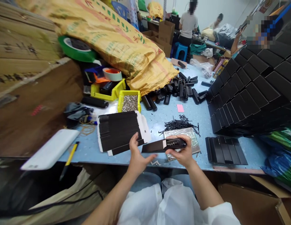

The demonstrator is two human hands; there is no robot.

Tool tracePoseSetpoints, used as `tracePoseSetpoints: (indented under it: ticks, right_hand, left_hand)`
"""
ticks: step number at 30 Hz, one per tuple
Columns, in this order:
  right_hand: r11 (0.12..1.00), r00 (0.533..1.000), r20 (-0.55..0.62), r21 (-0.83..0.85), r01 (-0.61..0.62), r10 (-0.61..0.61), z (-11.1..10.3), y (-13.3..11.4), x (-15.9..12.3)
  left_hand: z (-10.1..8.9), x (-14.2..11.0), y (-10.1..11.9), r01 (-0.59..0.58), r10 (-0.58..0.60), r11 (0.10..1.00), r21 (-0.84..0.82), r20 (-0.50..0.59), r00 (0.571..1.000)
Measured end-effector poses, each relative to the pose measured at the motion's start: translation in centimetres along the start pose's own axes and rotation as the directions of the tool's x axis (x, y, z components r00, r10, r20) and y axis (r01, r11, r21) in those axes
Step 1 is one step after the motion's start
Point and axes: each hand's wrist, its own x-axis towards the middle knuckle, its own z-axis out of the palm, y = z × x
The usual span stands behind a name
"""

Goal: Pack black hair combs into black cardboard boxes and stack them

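My right hand [181,153] is closed around a small black device [175,143] with a row of buttons, held over the front edge of the blue table [159,118]. The device's end sits in the mouth of a flat black sleeve [153,146]. My left hand [137,154] is open, fingers spread, at the sleeve's left end beside a stack of flat black sleeves [119,129]. Under my right hand lies a silvery plastic bag [191,134].
A heap of thin black pins [180,123], a yellow bin of screws [129,102], loose black devices [183,87] and a tall stack of black boxes [250,87] crowd the table. A yellow woven sack [117,40] lies at the back left. Other people work in the background.
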Motion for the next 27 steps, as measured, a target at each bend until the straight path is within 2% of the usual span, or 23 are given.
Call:
tracePoseSetpoints:
  ticks: [1,2,3,4,5,6,8,9,10,13,15,17,20,22,24,26,27]
  right_hand:
    - [1.000,0.996,0.089,-0.008,0.019,-0.019,0.4,0.1,0.6]
    - [0.998,0.973,0.225,-0.016,0.053,-0.048,0.7,0.5,1.4]
    - [0.996,0.927,0.370,-0.033,0.083,-0.065,1.0,1.1,2.4]
    - [0.993,0.878,0.476,-0.074,0.095,-0.049,1.1,2.0,3.7]
    - [0.984,0.852,0.523,-0.158,0.083,0.012,1.0,3.1,5.1]
    - [0.961,0.857,0.505,-0.272,0.043,0.105,0.7,4.6,6.6]
    - [0.864,0.887,0.357,-0.496,-0.086,0.293,-0.3,7.8,9.4]
    - [0.818,0.886,0.306,-0.561,-0.129,0.349,-0.8,9.3,10.6]
    - [0.795,0.877,0.298,-0.590,-0.142,0.378,-1.2,10.7,11.5]
    - [0.820,0.855,0.349,-0.555,-0.142,0.384,-1.8,12.9,12.5]
    - [0.838,0.869,0.331,-0.523,-0.157,0.369,-1.7,12.5,11.8]
    - [0.855,0.898,0.272,-0.486,-0.181,0.345,-1.2,10.9,10.3]
    - [0.940,0.957,0.067,-0.219,-0.262,0.282,0.1,7.1,6.9]
    - [0.968,0.970,-0.008,-0.068,-0.242,0.242,1.1,4.8,4.8]
    - [0.972,0.980,0.073,-0.159,-0.172,0.185,1.6,3.4,3.3]
    - [0.940,0.973,0.173,-0.329,-0.092,0.156,1.8,3.1,2.7]
    - [0.928,0.972,0.174,-0.362,-0.089,0.161,1.8,3.3,2.6]
  left_hand:
    - [-0.7,0.2,-0.1,-0.117,0.109,0.976,0.182,0.056,0.992]
    - [-1.3,0.4,-0.2,-0.195,0.154,0.925,0.326,0.150,0.977]
    - [-1.7,0.5,-0.4,-0.239,0.148,0.873,0.425,0.236,0.960]
    - [-2.0,0.6,-0.5,-0.261,0.135,0.834,0.486,0.278,0.951]
    - [-2.2,0.6,-0.7,-0.269,0.136,0.810,0.522,0.280,0.951]
    - [-2.3,0.7,-0.8,-0.272,0.151,0.795,0.542,0.257,0.954]
    - [-2.5,0.9,-1.1,-0.274,0.209,0.776,0.568,0.179,0.961]
    - [-2.5,1.1,-1.1,-0.281,0.228,0.767,0.577,0.165,0.960]
    - [-2.5,1.4,-1.0,-0.294,0.242,0.754,0.587,0.167,0.956]
    - [-2.2,2.2,-0.7,-0.355,0.282,0.711,0.607,0.216,0.935]
    - [-1.9,2.7,-0.4,-0.386,0.285,0.696,0.605,0.261,0.922]
    - [-1.6,2.9,-0.3,-0.388,0.260,0.694,0.607,0.292,0.920]
    - [-1.3,2.9,-0.5,-0.386,0.220,0.673,0.631,0.328,0.919]
    - [-1.2,2.9,-0.8,-0.398,0.215,0.657,0.640,0.347,0.913]
    - [-1.1,3.0,-1.1,-0.427,0.241,0.651,0.627,0.363,0.900]
    - [-1.0,3.0,-1.3,-0.469,0.288,0.652,0.596,0.378,0.880]
    - [-1.0,3.1,-1.4,-0.491,0.315,0.650,0.580,0.383,0.868]
